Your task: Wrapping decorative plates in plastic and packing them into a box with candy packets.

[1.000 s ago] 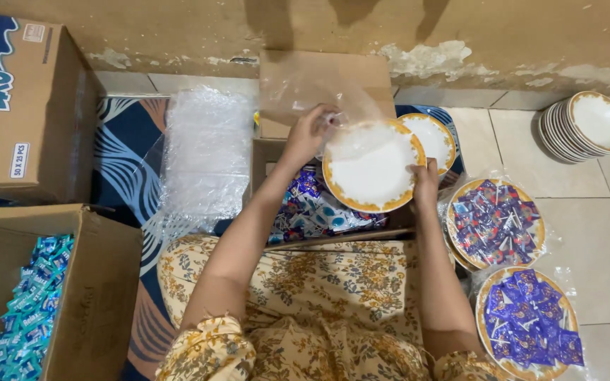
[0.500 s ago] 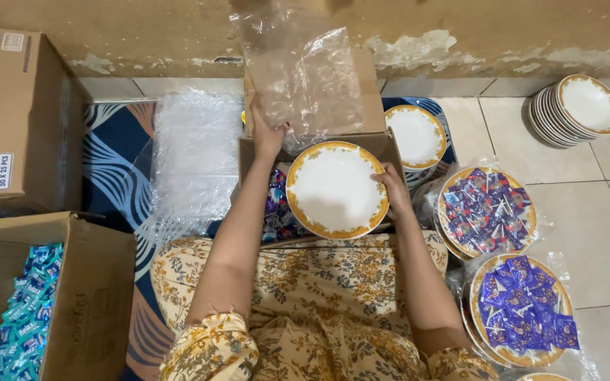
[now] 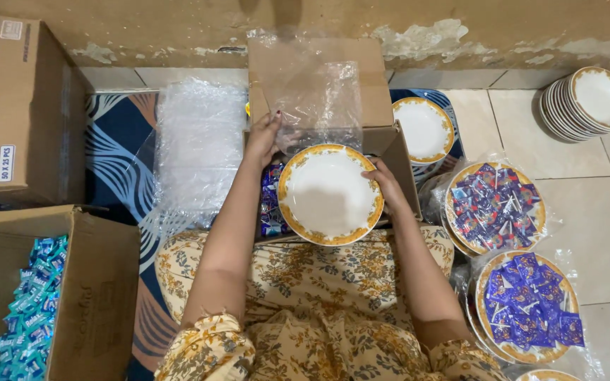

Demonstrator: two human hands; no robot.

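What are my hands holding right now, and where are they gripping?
The right hand grips the empty plate at its right rim. The left hand pinches the clear plastic bag by its lower left edge.

The plate (image 3: 330, 194) held up is white in the middle with a golden-yellow patterned rim. The plastic bag (image 3: 315, 102) above it is clear and colourless. The open box (image 3: 319, 85) behind is plain brown cardboard. Sweets in the filled plates (image 3: 494, 208) are wrapped in deep blue and purple. The box at the near left (image 3: 90, 282) holds turquoise-blue packets (image 3: 30, 310). The mat (image 3: 121, 159) is navy with pale swirling lines. The person's clothing (image 3: 319, 303) is cream with mustard and grey flowers. The floor tiles (image 3: 587, 204) are off-white.
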